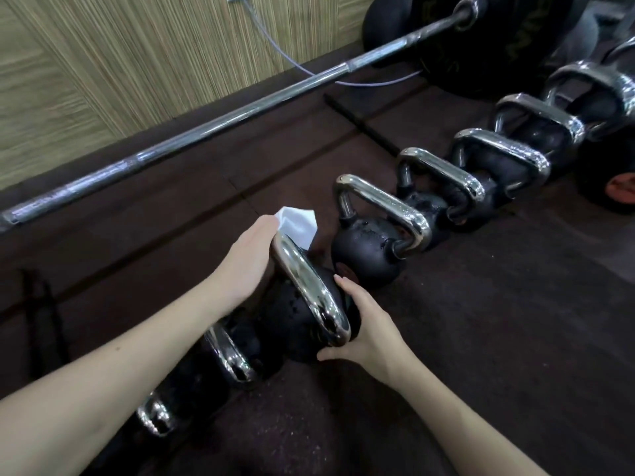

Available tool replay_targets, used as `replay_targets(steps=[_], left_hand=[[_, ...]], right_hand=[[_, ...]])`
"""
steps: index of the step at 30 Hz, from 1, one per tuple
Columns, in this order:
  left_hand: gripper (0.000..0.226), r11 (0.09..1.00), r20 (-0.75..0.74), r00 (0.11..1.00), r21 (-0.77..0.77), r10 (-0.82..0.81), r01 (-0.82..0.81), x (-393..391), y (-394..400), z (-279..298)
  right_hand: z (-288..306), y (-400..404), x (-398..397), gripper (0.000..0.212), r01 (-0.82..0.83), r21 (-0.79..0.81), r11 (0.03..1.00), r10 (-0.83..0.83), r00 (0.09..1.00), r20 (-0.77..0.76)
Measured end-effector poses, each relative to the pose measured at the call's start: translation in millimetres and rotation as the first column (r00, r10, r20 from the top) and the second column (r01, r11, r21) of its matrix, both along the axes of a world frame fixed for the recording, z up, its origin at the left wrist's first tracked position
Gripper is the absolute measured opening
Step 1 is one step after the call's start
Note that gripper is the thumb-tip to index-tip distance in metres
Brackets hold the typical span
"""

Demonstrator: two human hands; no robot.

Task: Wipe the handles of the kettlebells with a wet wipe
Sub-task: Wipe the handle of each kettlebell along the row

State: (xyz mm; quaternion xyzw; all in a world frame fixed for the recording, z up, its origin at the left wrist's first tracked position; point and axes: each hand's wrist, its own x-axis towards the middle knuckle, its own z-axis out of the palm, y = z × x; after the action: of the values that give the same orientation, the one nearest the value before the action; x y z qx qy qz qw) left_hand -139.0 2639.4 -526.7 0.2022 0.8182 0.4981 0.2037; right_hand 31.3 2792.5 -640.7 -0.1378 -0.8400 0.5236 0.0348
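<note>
As a white wipe (297, 225) is held by the left hand (245, 259) against the far end of one kettlebell's chrome handle (311, 290), its black body (292, 324) is steadied on the floor by the right hand's (366, 324) curled fingers. Eight kettlebells are lined up; five beyond appear unwiped.

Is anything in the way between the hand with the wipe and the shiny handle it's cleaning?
Nothing visible. The left hand already presses the wipe against the top of the handle, while the right hand steadies the kettlebell.
</note>
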Motion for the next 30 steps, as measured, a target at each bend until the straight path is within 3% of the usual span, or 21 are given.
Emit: replay_targets(steps=[3, 4, 6, 8, 10, 12, 14, 17, 20, 23, 26, 28, 30], left_hand=[[0.033, 0.992, -0.298, 0.946, -0.04, -0.129, 0.122, 24.0, -13.1, -0.7], [0.036, 0.973, -0.449, 0.864, -0.14, -0.228, 0.183, 33.1, -18.7, -0.5], [0.041, 0.887, -0.655, 0.6, -0.368, -0.46, 0.278, 53.9, -25.9, -1.0], [0.042, 0.772, -0.701, 0.327, -0.547, -0.634, 0.324, 72.5, -27.0, -4.1], [0.04, 0.701, -0.695, 0.139, -0.655, -0.706, 0.283, 80.4, -28.7, -11.5], [0.038, 0.682, -0.69, 0.068, -0.688, -0.721, 0.247, 79.1, -29.5, -14.2], [0.036, 0.687, -0.697, 0.057, -0.684, -0.714, 0.246, 72.7, -24.7, -11.2], [0.039, 0.732, -0.719, 0.16, -0.634, -0.677, 0.248, 60.2, -20.0, -5.0], [0.049, 0.823, -0.709, 0.423, -0.521, -0.565, 0.226, 41.2, -19.1, 4.1], [0.044, 0.915, -0.63, 0.668, -0.335, -0.395, 0.225, 29.4, -13.8, 10.7], [0.038, 0.963, -0.39, 0.895, -0.234, -0.218, 0.132, 17.6, -5.2, 18.1], [0.039, 0.955, -0.275, 0.95, -0.289, -0.148, 0.065, 5.1, -1.6, 22.5], [0.045, 0.952, -0.255, 0.961, -0.305, -0.108, 0.026, -10.0, 2.4, 29.0]], right_hand=[[-3.0, 0.5, -0.2, 0.128, 0.005, 0.005, 1.0, -0.005, 1.0, -0.017], [-2.8, -0.7, -0.8, 0.125, 0.012, -0.006, 1.0, -0.012, 1.0, -0.021], [-6.6, -1.5, -1.3, 0.119, 0.013, 0.002, 1.0, -0.013, 1.0, -0.011], [-14.0, -0.5, -1.0, 0.109, 0.002, -0.058, 0.998, -0.002, 1.0, -0.002], [-15.4, 0.0, -1.8, 0.086, 0.01, -0.038, 0.999, -0.009, 1.0, 0.005], [-18.3, 1.3, -4.1, 0.07, -0.005, -0.029, 1.0, 0.005, 1.0, 0.016], [-18.1, 0.4, -4.1, 0.099, -0.01, -0.029, 1.0, 0.011, 0.999, 0.034], [-11.6, -1.3, -0.8, 0.124, -0.017, -0.052, 0.999, 0.019, 0.999, 0.037], [-9.0, -1.2, -1.0, 0.128, -0.01, 0.021, 1.0, 0.01, 1.0, 0.005], [-4.4, -0.6, -1.0, 0.13, -0.005, 0.027, 1.0, 0.004, 0.999, 0.035], [2.1, -0.8, -1.1, 0.131, -0.015, 0.035, 0.999, 0.014, 0.999, 0.037], [7.3, 2.6, 1.2, 0.128, -0.045, 0.069, 0.997, 0.043, 0.999, 0.028], [14.0, 10.5, 8.5, 0.124, -0.086, 0.117, 0.989, 0.084, 0.996, 0.019]])
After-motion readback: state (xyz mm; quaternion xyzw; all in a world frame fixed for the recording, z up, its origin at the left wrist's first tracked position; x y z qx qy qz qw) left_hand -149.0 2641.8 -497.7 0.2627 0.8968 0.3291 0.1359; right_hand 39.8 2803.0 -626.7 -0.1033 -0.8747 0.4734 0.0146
